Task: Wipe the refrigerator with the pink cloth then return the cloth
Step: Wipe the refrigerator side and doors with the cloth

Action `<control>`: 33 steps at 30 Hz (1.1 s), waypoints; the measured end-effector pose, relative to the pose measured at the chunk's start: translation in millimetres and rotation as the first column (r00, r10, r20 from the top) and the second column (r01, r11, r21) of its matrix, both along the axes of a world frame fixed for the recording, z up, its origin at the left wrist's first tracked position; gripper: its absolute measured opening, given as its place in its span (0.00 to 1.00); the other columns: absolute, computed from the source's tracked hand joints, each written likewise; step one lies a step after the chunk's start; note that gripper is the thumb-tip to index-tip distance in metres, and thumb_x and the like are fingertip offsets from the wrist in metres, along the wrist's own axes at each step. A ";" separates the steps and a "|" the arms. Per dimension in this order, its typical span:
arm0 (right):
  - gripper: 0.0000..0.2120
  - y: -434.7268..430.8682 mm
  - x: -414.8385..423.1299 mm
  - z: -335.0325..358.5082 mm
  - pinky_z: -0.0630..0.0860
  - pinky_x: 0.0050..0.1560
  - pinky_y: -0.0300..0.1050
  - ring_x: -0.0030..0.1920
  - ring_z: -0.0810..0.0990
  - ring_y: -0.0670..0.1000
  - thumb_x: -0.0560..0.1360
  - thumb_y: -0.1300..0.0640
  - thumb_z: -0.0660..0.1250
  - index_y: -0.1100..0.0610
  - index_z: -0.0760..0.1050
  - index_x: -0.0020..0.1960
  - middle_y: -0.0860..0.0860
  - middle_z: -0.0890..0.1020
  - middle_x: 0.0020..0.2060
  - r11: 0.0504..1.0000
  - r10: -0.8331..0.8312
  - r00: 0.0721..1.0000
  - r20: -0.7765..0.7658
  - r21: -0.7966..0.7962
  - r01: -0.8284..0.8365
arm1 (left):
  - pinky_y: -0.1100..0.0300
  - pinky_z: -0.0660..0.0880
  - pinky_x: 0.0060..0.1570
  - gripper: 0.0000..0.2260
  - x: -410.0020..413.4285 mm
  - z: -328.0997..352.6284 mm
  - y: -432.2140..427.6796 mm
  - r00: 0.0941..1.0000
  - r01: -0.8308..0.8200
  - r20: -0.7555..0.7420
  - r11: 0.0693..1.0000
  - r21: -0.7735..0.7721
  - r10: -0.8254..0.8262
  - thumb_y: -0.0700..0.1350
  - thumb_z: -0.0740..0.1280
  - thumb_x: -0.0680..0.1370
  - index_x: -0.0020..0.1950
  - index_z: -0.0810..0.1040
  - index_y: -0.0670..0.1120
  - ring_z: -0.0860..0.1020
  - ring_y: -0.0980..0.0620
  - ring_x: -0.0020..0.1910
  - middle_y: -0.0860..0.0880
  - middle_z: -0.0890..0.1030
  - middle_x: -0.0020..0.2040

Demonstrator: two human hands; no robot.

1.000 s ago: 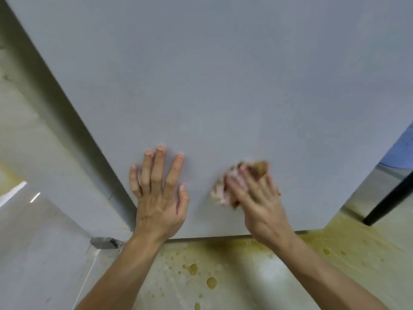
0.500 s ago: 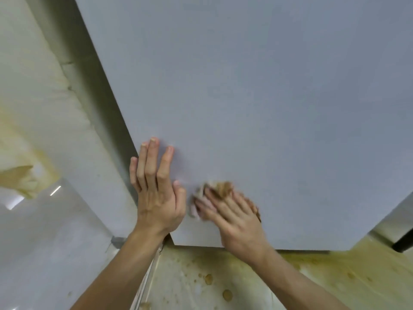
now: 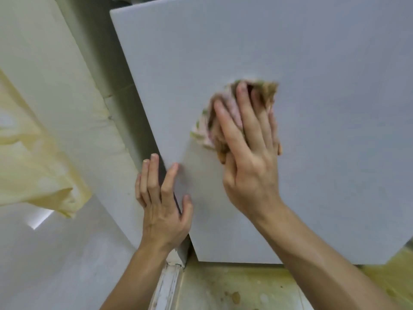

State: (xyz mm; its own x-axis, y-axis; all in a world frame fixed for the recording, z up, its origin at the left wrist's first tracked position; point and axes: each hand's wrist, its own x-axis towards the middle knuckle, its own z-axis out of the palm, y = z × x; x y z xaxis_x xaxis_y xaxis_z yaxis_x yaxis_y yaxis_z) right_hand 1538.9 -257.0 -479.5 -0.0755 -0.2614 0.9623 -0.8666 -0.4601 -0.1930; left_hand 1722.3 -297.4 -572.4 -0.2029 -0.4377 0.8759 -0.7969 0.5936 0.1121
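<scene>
The wiping is under way and the return has not begun. The right hand (image 3: 250, 157) lies flat with straight, slightly spread fingers and presses the pink cloth (image 3: 206, 128) against the front of the refrigerator door (image 3: 324, 130), left of the door's middle. The grey door looks even all over, so I cannot judge which parts are already wiped. No place to return the cloth to is in view.

The left hand (image 3: 163, 204), at 8 o'clock from the right hand, rests open on the door's left edge. Its thumb and forefinger are on the front face and holding nothing.

The cloth is bunched and crumpled. It is pink with a pale greenish hem at 9 o'clock and brown soiled patches toward 1 o'clock, where it is blurred. It looks soft and limp. Below the door, the floor (image 3: 245, 287) is stained yellow-brown.
</scene>
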 end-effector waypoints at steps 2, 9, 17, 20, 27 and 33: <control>0.27 -7.7 17.1 15.5 0.53 0.83 0.57 0.81 0.62 0.59 0.79 0.71 0.59 0.58 0.72 0.77 0.59 0.66 0.79 0.996 -0.068 0.994 0.083 -0.049 0.073 | 0.34 0.55 0.79 0.30 7.5 6.7 -3.4 1.000 0.012 0.010 1.000 -0.014 -0.012 0.42 0.66 0.76 0.77 0.62 0.46 0.51 0.41 0.84 0.40 0.56 0.83; 0.31 -5.9 17.8 -126.3 0.53 0.83 0.49 0.83 0.59 0.51 0.78 0.70 0.57 0.54 0.68 0.80 0.51 0.66 0.80 0.985 0.015 0.859 -0.511 0.154 0.075 | 0.33 0.54 0.78 0.30 30.3 29.9 -13.1 1.000 -0.014 -0.013 0.999 -0.039 0.014 0.36 0.64 0.74 0.76 0.65 0.47 0.49 0.44 0.85 0.40 0.56 0.82; 0.38 18.4 -2.1 -172.2 0.47 0.84 0.46 0.84 0.51 0.49 0.73 0.69 0.54 0.52 0.63 0.82 0.47 0.61 0.83 0.915 0.187 0.766 -0.615 0.393 0.092 | 0.37 0.51 0.81 0.31 37.6 30.1 -16.8 0.998 -0.052 -0.021 0.999 0.000 0.052 0.39 0.63 0.79 0.82 0.58 0.44 0.49 0.37 0.84 0.35 0.52 0.83; 0.34 1.6 21.7 -94.1 0.52 0.83 0.49 0.83 0.59 0.52 0.77 0.73 0.53 0.54 0.68 0.80 0.51 0.65 0.81 0.974 0.118 0.932 -0.344 0.225 -0.040 | 0.40 0.51 0.82 0.32 35.9 31.1 -16.7 0.996 -0.040 -0.076 0.999 -0.020 0.038 0.36 0.63 0.78 0.82 0.57 0.41 0.52 0.35 0.84 0.34 0.53 0.83; 0.25 -29.7 72.3 10.4 0.58 0.82 0.51 0.78 0.70 0.55 0.82 0.71 0.58 0.56 0.74 0.76 0.55 0.73 0.76 0.998 -0.017 0.997 -0.076 -0.060 0.012 | 0.41 0.53 0.82 0.35 43.7 33.0 -15.7 0.993 -0.023 -0.115 0.999 -0.041 0.018 0.29 0.59 0.72 0.81 0.59 0.34 0.54 0.36 0.84 0.38 0.56 0.83; 0.25 -16.3 40.9 -135.8 0.55 0.83 0.49 0.82 0.62 0.51 0.85 0.67 0.48 0.57 0.73 0.76 0.52 0.72 0.77 0.974 0.148 0.843 -0.517 0.223 -0.034 | 0.42 0.54 0.82 0.37 51.1 31.1 -17.9 0.994 0.005 -0.106 0.999 -0.038 -0.009 0.25 0.58 0.70 0.80 0.58 0.34 0.56 0.35 0.83 0.36 0.58 0.82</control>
